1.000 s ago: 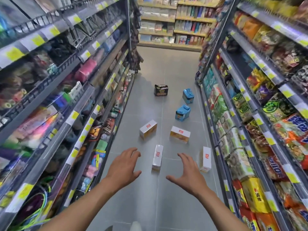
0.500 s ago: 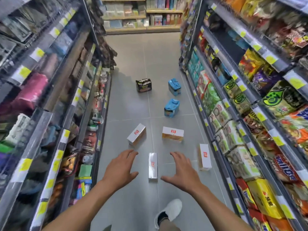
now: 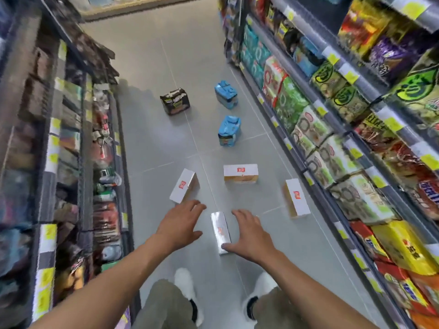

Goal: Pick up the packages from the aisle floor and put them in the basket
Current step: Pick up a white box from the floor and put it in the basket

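Note:
Several packages lie on the grey aisle floor. The nearest is a narrow white box (image 3: pixel 220 232) with a red mark, lying lengthwise. My left hand (image 3: pixel 181 223) hovers just left of it, fingers spread and empty. My right hand (image 3: pixel 248 235) is spread on its right side, thumb at the box's near corner. Further out lie a white box (image 3: pixel 183 185) at left, a white and tan box (image 3: pixel 240 173) in the middle and another white box (image 3: pixel 297 198) at right. Beyond are two blue packs (image 3: pixel 229 130) (image 3: pixel 226 93) and a black pack (image 3: pixel 175 104). No basket is in view.
Stocked shelves line both sides: dark goods on the left shelving (image 3: pixel 71 162), snack bags and noodle packs on the right shelving (image 3: pixel 344 150). My two white shoes (image 3: pixel 187 288) (image 3: pixel 261 288) stand on the floor just behind the nearest box. The aisle runs on ahead.
I have stepped forward and tilted down; the packages now sit closer and lower in view. Both hands have closed in on the nearest white box, and both shoes now show.

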